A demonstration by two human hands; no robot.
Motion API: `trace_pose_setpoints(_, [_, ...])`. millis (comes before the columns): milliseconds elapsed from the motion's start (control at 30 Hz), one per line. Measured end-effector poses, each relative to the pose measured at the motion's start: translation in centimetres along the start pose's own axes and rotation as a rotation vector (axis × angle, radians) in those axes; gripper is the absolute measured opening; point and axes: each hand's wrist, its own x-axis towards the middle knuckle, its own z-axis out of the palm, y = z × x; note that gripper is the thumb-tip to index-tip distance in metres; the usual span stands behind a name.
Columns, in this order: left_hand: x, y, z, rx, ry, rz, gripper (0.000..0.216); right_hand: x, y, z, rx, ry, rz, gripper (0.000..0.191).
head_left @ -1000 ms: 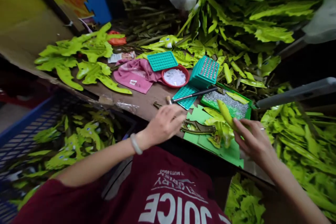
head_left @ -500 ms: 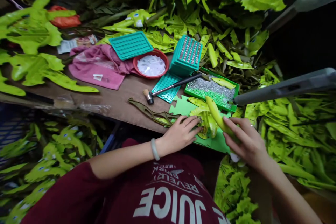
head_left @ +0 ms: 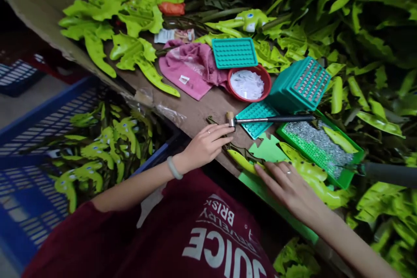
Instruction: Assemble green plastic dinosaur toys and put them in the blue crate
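My left hand [head_left: 206, 145] is stretched out over a long dark olive plastic piece [head_left: 228, 147], fingertips just below the hammer [head_left: 257, 120]. The fingers are extended and lie over the piece; its thumb side is hidden. My right hand [head_left: 289, 184] has its fingers on the right end of a curved yellow-green plastic piece [head_left: 240, 160], which lies along the olive piece; my thumb is out of sight. Beside my right hand, more yellow-green pieces [head_left: 306, 167] lie on a green foam mat [head_left: 269, 147].
A green basket of small metal parts [head_left: 301, 137], a teal box [head_left: 289, 89] and a red bowl of white pieces [head_left: 269, 84] stand behind. A pink cloth [head_left: 192, 63] lies left. A blue crate [head_left: 19, 156] stands below the table edge. Leaf-like plastic parts are piled around.
The view has swung left. My left hand has moved toward the hammer head. My right hand has lowered the yellow-green piece from above the mat to alongside the olive piece.
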Motion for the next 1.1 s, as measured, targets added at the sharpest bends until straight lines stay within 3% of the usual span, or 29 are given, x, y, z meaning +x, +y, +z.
trace_pose_setpoints(133, [-0.8,1.8,0.2,-0.031,0.168,-0.130,0.037,-0.2,2.9,-0.4,-0.131,0.068,0.128,0.069])
trace_pose_setpoints(200, [-1.5,3.7,0.1,-0.152,0.289,-0.304,0.029,-0.5,3.4,-0.7,-0.273,0.123,0.160,0.069])
trace_pose_setpoints(267, [-2.3,5.9,-0.2,-0.444,0.333,-0.557,0.018,-0.3,2.5,-0.2,-0.282,0.178,0.136,0.067])
trace_pose_setpoints(400, [-2.6,9.1,-0.9,-1.242,0.101,-1.094,0.028,0.4,-0.8,2.6,-0.073,0.133,0.127,0.070])
trace_pose_setpoints(467, [-1.9,9.7,-0.9,-1.479,0.035,-1.242,0.035,0.3,-1.8,3.7,-0.030,0.138,0.152,0.073])
trace_pose_setpoints(600, [-0.3,9.5,0.4,-1.576,0.066,-1.275,0.045,-0.4,-2.1,4.2,0.022,0.226,0.113,0.083])
trace_pose_setpoints(867, [-0.3,9.4,2.9,-1.199,0.133,-1.178,0.052,-0.5,-2.7,3.4,0.053,0.249,0.122,0.074])
trace_pose_setpoints(967, [-0.4,8.9,2.9,-1.278,0.091,-1.189,0.053,-0.2,-0.6,2.2,0.088,0.284,0.202,0.067])
trace_pose_setpoints(1033, [-0.4,8.7,2.8,-1.345,0.080,-1.208,0.054,0.4,2.0,1.6,-0.024,0.310,0.345,0.063])
trace_pose_setpoints(1100, [-0.4,8.4,2.7,-1.440,0.097,-1.225,0.055,1.2,5.0,1.8,-0.167,0.239,0.434,0.055])
